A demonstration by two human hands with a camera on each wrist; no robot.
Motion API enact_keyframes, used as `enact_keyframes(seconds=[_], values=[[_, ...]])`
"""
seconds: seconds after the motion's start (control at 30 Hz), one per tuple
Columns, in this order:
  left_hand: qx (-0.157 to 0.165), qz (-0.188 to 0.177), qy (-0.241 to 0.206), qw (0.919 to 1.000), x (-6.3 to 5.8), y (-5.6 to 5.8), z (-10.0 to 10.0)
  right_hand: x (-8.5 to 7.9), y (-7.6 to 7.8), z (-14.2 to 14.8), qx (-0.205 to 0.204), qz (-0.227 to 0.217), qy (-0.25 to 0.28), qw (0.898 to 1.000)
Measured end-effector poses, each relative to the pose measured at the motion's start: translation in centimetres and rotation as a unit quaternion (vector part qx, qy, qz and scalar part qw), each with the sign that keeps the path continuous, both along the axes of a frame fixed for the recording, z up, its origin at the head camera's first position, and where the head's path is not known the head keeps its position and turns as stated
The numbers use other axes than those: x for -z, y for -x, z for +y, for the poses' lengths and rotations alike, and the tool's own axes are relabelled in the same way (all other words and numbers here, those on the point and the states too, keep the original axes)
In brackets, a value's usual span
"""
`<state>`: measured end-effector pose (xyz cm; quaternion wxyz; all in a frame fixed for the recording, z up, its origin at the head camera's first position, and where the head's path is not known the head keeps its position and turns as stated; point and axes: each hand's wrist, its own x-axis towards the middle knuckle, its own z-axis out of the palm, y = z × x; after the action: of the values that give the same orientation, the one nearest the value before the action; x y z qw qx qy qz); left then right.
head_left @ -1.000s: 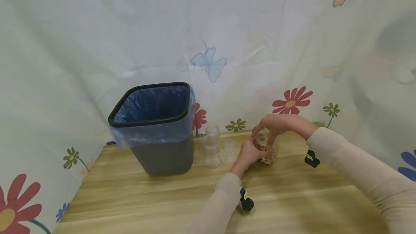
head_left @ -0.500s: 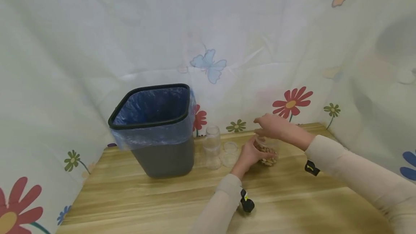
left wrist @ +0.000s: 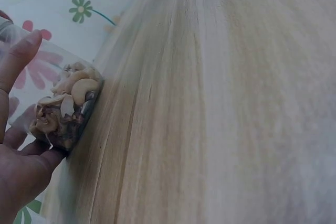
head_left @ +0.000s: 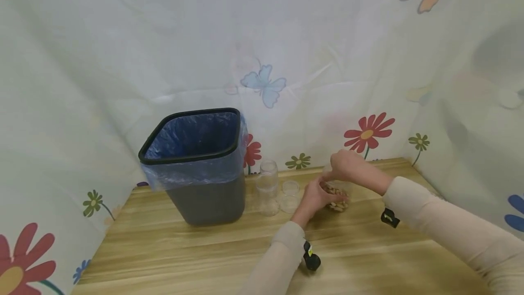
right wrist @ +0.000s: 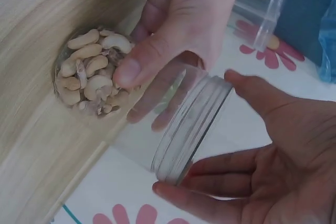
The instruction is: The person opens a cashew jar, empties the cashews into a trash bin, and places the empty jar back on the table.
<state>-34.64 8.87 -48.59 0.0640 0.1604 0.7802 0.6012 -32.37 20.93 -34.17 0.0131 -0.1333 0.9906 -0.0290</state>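
A clear jar (head_left: pixel 337 198) partly filled with cashews (right wrist: pixel 94 72) stands at the right of the table. My left hand (head_left: pixel 314 198) grips the jar's side, its thumb across the front and fingers behind. Over the top, my right hand (head_left: pixel 351 166) holds the clear ribbed lid (right wrist: pixel 193 129) by its edge. In the right wrist view, the thumb is on one side of that lid and the fingers on the opposite side. The left wrist view shows the left thumb (left wrist: pixel 23 51) along the clear wall, with cashews gathered at the jar's base.
Left of the jar, a tall clear container (head_left: pixel 268 190) and shorter round clear plastic ware (head_left: pixel 289 204) stand near the back edge. A grey bin (head_left: pixel 213 199) with a blue liner is further left. Patterned curtain (head_left: pixel 311 35) hangs behind the wooden table (head_left: pixel 196 258).
My right hand has lifted and turned over the jar's top, then come back down to the lid with its wrist turned. My left hand has kept its grip on the jar.
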Motion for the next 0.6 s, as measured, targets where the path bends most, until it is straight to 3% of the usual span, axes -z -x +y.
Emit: enact_keyframes(seconds=[0.2,0.4,0.6], values=[[0.001,0.007,0.013,0.9999,0.2,0.4,-0.1,-0.2,0.8,1.0,-0.057,-0.043,0.022,0.997],[0.01,0.011,0.005,0.9999,0.4,0.5,-0.2,-0.7,1.5,2.3,-0.132,-0.088,0.02,0.987],[0.016,0.005,-0.002,0.9999,0.4,0.5,-0.2,-0.7,1.6,3.1,-0.152,-0.108,0.037,0.982]])
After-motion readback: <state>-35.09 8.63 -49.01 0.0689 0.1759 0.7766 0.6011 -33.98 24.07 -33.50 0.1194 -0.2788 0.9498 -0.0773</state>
